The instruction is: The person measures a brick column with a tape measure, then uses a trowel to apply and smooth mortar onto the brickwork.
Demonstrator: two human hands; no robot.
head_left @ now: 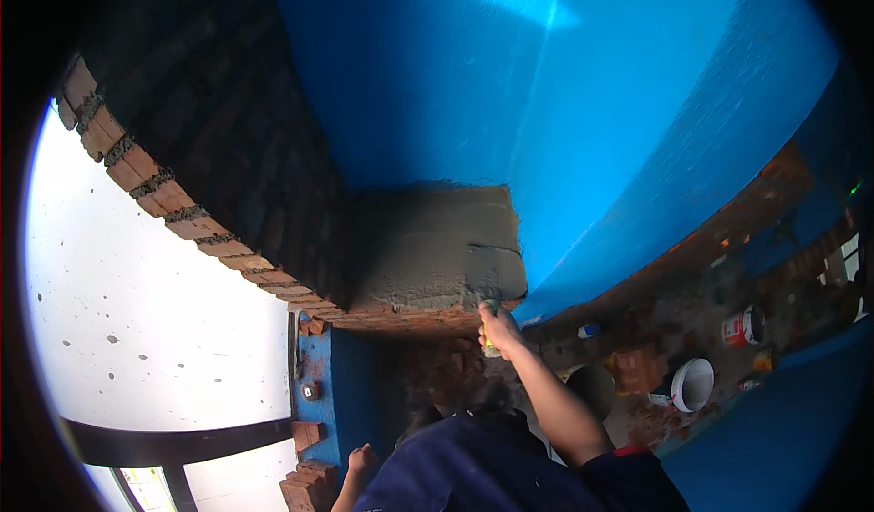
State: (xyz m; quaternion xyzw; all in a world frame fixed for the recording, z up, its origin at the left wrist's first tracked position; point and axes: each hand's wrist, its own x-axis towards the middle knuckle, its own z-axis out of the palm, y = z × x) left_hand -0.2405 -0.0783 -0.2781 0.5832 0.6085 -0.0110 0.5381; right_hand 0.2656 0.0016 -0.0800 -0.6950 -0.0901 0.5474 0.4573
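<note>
My right hand (pixel 498 330) is closed round the yellowish handle of a trowel (pixel 492 312). Its blade meets the near edge of a layer of wet grey mortar (pixel 419 239) and is hard to tell apart from it. The mortar covers a brick ledge (pixel 410 319) between a brick wall (pixel 228 121) and a blue wall (pixel 619 130). It looks smooth toward the back and rough along the front, with a ridge near the right side. Low on the left, away from the ledge, my left hand (pixel 362 460) is curled closed, with nothing seen in it.
Bricks (pixel 308 489) are piled by the blue sill (pixel 317 357), where a small dark round object (pixel 311 391) lies. On the floor to the right stand a dark bucket (pixel 592 391), a white bucket (pixel 695 385), stacked bricks (pixel 637 368) and a red-and-white pail (pixel 745 325).
</note>
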